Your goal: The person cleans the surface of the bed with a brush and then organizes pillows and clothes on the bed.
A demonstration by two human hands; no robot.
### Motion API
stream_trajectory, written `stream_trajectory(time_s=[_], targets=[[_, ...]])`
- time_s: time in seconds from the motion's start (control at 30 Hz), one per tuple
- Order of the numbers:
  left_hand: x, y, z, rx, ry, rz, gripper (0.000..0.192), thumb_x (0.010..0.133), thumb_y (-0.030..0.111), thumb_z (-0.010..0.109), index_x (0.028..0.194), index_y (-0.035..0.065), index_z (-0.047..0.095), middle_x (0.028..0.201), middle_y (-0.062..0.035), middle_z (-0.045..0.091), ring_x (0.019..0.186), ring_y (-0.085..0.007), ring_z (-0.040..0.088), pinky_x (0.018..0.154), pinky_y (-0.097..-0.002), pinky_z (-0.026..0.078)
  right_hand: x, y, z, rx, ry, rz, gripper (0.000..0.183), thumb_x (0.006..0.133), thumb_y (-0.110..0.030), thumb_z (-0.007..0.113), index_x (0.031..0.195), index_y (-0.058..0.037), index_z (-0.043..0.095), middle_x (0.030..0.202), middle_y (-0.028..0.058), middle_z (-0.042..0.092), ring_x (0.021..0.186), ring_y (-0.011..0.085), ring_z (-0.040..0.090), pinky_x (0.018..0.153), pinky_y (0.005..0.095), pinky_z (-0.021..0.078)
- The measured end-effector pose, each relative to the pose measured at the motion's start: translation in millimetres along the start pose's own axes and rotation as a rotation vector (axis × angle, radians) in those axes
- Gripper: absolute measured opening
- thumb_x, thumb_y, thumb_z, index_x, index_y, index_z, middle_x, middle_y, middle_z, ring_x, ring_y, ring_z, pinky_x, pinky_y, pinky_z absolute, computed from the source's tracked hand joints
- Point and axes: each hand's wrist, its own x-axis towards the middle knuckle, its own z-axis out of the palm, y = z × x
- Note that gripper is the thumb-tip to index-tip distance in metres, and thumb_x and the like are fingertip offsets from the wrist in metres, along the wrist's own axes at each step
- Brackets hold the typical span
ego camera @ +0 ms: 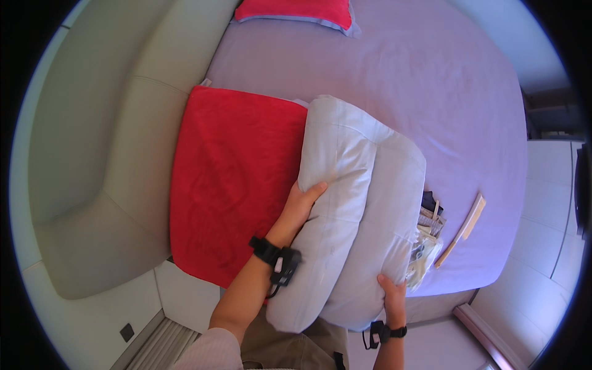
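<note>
A pale grey pillow (370, 194) with a lengthwise crease stands out in front of me over the near edge of the bed. My left hand (303, 201) grips its left side, thumb on top and fingers hidden beneath. At its lower right edge my right hand (393, 296) holds on, the thumb lying over the fabric. Both wrists wear black straps with small devices. Left of the pillow, a red plush cloth (226, 180) lies flat over what looks like another pillow, and the grey pillow overlaps its right edge.
A lilac sheet (462, 115) covers the mattress. On it lie a wooden-handled bed brush (465, 226) and a clear plastic bag (423, 259) beside small items, partly hidden by the pillow. Another red-topped pillow (296, 10) lies at the far end. A padded headboard (143, 125) runs along the left.
</note>
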Motion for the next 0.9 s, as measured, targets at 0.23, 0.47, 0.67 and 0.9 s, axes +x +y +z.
stream_trajectory(time_s=[0.23,0.47,0.67,0.9], targets=[[-55,60,-15,-0.011,-0.046,0.124,0.052,0.085,0.022,0.06,0.125,-0.0051,0.041,0.116,-0.0092,0.052,0.104,-0.0158,0.049,0.09,-0.0277,0.039,-53,-16,4,-0.134,-0.019,0.0,0.036,0.072,-0.009,0.068,0.102,0.0055,0.057,0.086,0.0079,0.063,0.075,0.0163,0.059,0.069,0.028,0.0486],[2,43,-15,0.095,-0.158,-0.034,0.054,0.085,0.031,0.058,0.123,-0.0045,0.041,0.104,-0.0088,0.058,0.094,-0.0182,0.054,0.084,-0.0293,0.042,-3,4,-27,-0.368,0.188,-0.11,0.036,0.073,-0.01,0.069,0.102,0.0075,0.058,0.092,0.0124,0.064,0.08,0.0176,0.06,0.07,0.0303,0.0492],[7,-15,-117,0.665,0.253,0.202,0.027,0.088,0.02,0.055,0.103,-0.0013,0.051,0.092,-0.0101,0.057,0.084,-0.0184,0.054,0.078,-0.0319,0.044,26,38,1,-0.582,0.271,-0.499,0.029,0.078,-0.004,0.063,0.105,0.0005,0.054,0.092,0.01,0.06,0.084,0.0191,0.06,0.075,0.0299,0.0488],[-66,-7,-324,1.534,0.743,0.365,0.05,0.085,0.025,0.058,0.122,-0.0036,0.042,0.119,-0.0223,0.048,0.11,-0.0318,0.048,0.096,-0.038,0.036,10,79,203,-0.4,-0.539,-0.46,0.064,0.075,-0.016,0.068,0.127,0.0032,0.036,0.124,0.0209,0.044,0.11,0.03,0.049,0.089,0.0355,0.0426]])
